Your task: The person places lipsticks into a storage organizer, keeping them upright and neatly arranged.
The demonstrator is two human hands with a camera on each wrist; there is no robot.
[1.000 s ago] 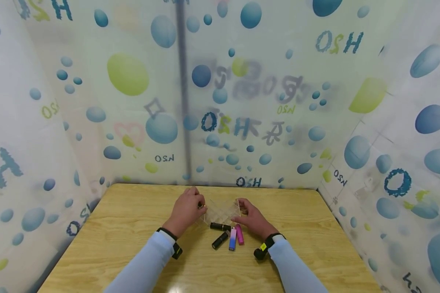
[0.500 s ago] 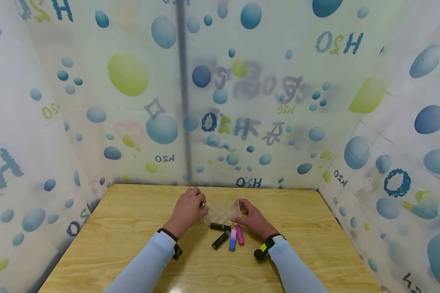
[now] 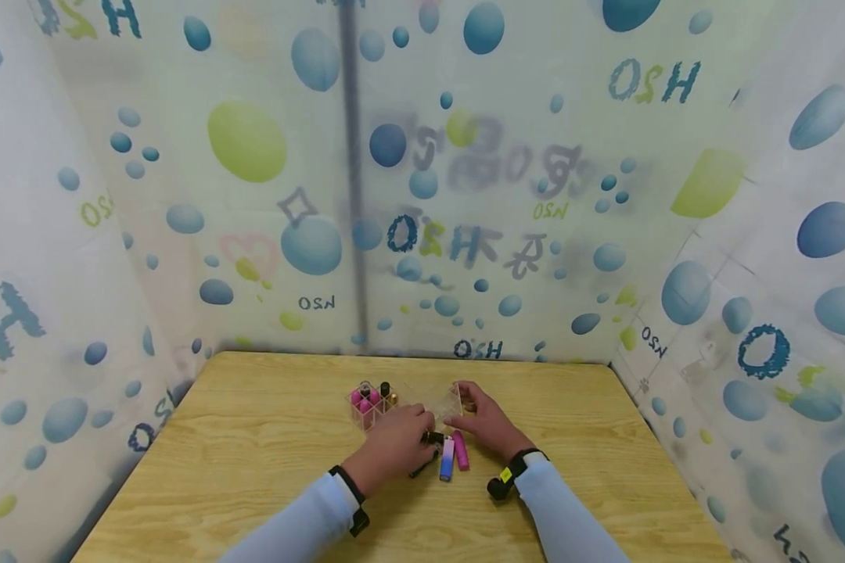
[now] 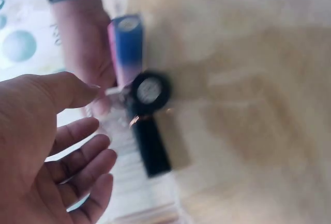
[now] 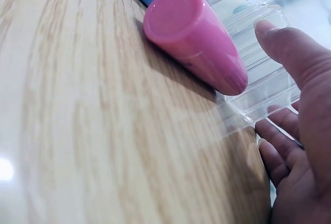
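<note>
A clear divided lipstick organizer [image 3: 426, 403] stands on the table, its left compartments filled. My right hand [image 3: 484, 418] holds its right end, thumb against the near wall and fingers behind. My left hand [image 3: 397, 442] is over the loose lipsticks, thumb and fingers spread apart with nothing between them in the left wrist view. Nearest to it are two black lipsticks, one lying lengthwise [image 4: 151, 149] and one showing its round base [image 4: 150, 90]. Beside them lie a blue-to-pink lipstick [image 3: 447, 460] and a magenta lipstick [image 5: 199, 38], close to the organizer's front.
Several pink-topped and dark lipsticks [image 3: 364, 397] stand in the organizer's left compartments. The wooden table [image 3: 253, 469] runs back to a printed curtain [image 3: 422, 195], which also encloses both sides.
My left hand has moved from the organizer's left end toward me and right, over the black lipsticks, uncovering the filled compartments. The right hand stays in place.
</note>
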